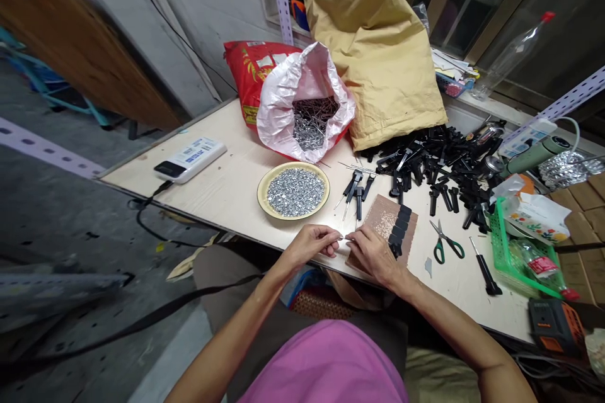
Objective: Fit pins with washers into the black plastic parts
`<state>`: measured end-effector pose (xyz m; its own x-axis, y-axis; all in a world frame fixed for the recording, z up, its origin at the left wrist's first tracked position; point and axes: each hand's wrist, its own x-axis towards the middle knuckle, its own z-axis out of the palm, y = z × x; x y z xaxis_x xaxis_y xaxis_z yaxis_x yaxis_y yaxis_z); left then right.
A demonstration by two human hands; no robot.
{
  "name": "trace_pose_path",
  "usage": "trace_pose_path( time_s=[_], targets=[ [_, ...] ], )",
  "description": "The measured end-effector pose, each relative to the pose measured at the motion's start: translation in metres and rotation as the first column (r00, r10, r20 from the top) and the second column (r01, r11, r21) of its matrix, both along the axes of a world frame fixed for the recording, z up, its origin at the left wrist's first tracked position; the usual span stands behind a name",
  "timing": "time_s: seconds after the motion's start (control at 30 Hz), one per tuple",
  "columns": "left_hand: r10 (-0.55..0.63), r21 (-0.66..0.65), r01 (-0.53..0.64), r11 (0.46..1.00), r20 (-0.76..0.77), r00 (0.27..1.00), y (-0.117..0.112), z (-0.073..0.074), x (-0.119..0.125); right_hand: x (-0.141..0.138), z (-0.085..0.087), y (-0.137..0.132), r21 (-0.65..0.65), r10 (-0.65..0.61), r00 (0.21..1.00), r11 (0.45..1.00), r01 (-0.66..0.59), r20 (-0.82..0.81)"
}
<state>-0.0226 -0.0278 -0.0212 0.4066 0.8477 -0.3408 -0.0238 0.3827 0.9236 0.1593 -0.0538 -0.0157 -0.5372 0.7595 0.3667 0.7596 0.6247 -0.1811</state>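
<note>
Table point(222, 201); clock from hands. Red sack point(278, 107) at 11, mouth tipped toward person, likely for easy grabbing. Heaped black pieces point(435, 154) at 2. Dish point(263, 200) of silver bits point(295, 192) at 10, presumably handy for left hand point(316, 243). Right hand point(375, 255) over brown pad point(378, 217). Both hands' fingertips pinched together around 1 thin metal piece point(345, 238) at center, probably steadied between 2 sides; details too small.

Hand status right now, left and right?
Left hand: closed in a pinch; anything held is too small to identify.
Right hand: closed, pinching a thin metallic-looking piece.
</note>
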Motion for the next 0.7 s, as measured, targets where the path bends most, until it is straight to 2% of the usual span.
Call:
trace_pose_path(
  time_s=[0.13, 0.33, 0.47, 0.6, 0.7],
  targets=[
    [0.007, 0.008, -0.007, 1.0, -0.015, 1.0, 0.001, 0.001, 0.002, 0.0, -0.002, 0.0, 0.028, -0.039, 0.999, 0.999, 0.039, 0.026],
    [0.035, -0.016, -0.035, 0.999, -0.018, 0.999, 0.001, 0.004, 0.005, 0.001, 0.003, -0.001, -0.101, -0.066, 0.992, 0.993, 0.055, -0.111],
    [0.016, -0.037, -0.015, 0.999, 0.023, 1.0, -0.002, 0.006, 0.009, 0.008, 0.01, -0.004, -0.137, -0.102, 0.981, 0.987, 0.08, -0.163],
    [0.002, -0.05, 0.0, 0.999, 0.039, 0.999, -0.003, 0.005, 0.017, 0.016, 0.009, -0.007, -0.136, -0.131, 0.965, 0.985, 0.102, -0.228],
    [0.012, 0.006, -0.012, 1.0, -0.01, 1.0, -0.003, 0.003, 0.024, 0.017, 0.005, -0.009, -0.109, -0.134, 0.965, 0.988, 0.111, -0.226]
  ],
)
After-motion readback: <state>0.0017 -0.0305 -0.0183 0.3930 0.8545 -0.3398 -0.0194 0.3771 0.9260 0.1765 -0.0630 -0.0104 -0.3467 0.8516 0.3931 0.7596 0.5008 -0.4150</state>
